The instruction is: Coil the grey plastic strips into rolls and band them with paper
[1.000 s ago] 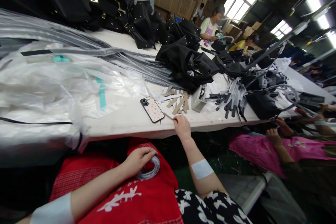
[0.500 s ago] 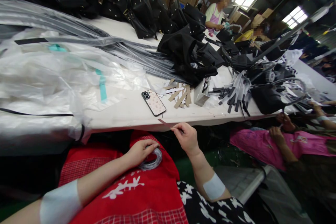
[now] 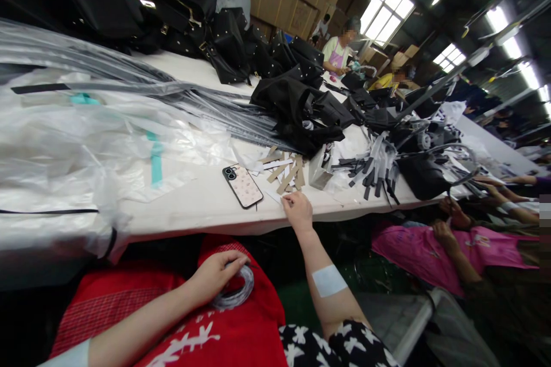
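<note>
On the red apron (image 3: 253, 309) over my lap, my left hand (image 3: 221, 275) is closed on the upper edge of a ring-shaped grey-white coil (image 3: 241, 298), which looks like a roll of tape. My right hand (image 3: 298, 211) is at the table edge, thumb and fingers pinched on a thin narrow strip (image 3: 274, 197). The strip's free end points left toward a phone in a patterned case (image 3: 243, 186) lying on the white table (image 3: 189, 206). Just beyond my right hand lies a loose pile of brown and white strips (image 3: 286, 175).
Clear plastic sheeting (image 3: 86, 155) covers the table's left part. Black bags (image 3: 297, 109) pile up behind the phone. To the right are a small box (image 3: 321, 169), dark strips (image 3: 372, 169) and another black bag (image 3: 424, 175). A co-worker in a pink apron (image 3: 413, 252) sits at the right.
My right hand has moved from in front of the table up to its edge, carrying the strip, which now shows a pale side instead of brown. My left hand still holds the coil.
</note>
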`<state>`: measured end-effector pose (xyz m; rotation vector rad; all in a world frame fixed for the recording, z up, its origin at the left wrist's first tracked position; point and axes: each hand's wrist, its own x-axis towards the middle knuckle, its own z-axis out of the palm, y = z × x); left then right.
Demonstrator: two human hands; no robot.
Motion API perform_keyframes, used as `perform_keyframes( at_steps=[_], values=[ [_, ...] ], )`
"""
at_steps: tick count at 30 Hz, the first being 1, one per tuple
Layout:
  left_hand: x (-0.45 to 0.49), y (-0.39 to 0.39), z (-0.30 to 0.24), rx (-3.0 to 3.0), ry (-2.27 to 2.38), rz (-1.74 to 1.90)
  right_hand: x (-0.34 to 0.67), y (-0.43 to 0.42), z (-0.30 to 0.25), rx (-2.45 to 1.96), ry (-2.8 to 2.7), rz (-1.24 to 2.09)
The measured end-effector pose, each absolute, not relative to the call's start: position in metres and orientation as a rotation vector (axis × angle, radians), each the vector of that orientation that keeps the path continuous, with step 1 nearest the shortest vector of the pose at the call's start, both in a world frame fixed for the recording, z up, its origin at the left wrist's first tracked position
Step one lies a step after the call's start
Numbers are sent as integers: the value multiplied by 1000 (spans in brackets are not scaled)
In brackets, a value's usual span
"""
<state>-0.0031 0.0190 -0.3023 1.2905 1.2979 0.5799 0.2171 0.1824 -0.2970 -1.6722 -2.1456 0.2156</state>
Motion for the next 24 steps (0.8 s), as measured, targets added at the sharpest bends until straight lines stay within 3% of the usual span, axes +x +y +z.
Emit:
perform_keyframes(
  at_steps=[24],
  values=[
    [-3,23,-302,1306,1276,575,221,169,-286,-1653,-2556,-41]
  ],
)
